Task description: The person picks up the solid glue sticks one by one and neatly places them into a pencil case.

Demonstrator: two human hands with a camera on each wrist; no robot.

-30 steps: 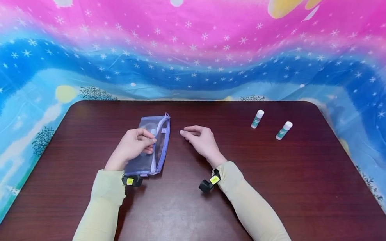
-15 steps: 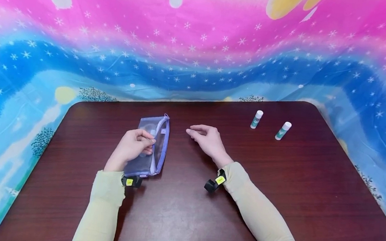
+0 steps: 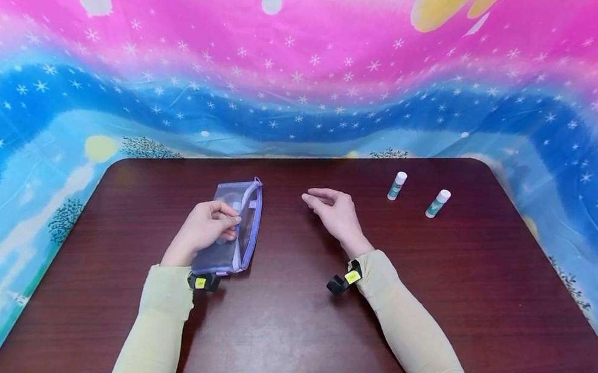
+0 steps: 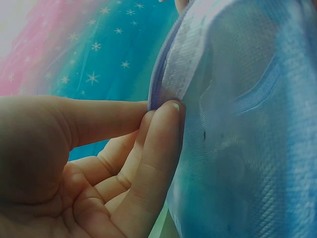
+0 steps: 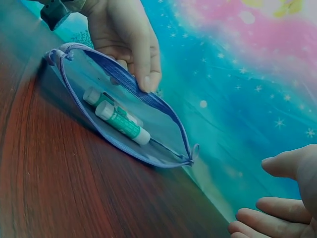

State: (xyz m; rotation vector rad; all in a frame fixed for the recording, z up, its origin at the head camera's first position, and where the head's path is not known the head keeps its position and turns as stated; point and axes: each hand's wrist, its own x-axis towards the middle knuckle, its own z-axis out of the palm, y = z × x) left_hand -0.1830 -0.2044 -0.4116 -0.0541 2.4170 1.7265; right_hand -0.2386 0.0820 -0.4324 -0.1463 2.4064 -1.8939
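My left hand pinches the zipped edge of a purple mesh pouch between thumb and fingers. The left wrist view shows the thumb and fingertips on the zipper tape. Seen from the right wrist, the pouch mouth gapes wide, and two glue sticks with white caps and green labels lie inside, a front glue stick partly covering a rear glue stick. My right hand hovers over the table right of the pouch, thumb and fingers apart, holding nothing.
Two more glue sticks stand at the back right of the brown table: a left glue stick and a right glue stick. A patterned pink and blue cloth hangs behind the table.
My right hand has moved right and slightly back, away from the pouch and nearer the standing glue sticks. The left hand and pouch have stayed in place.
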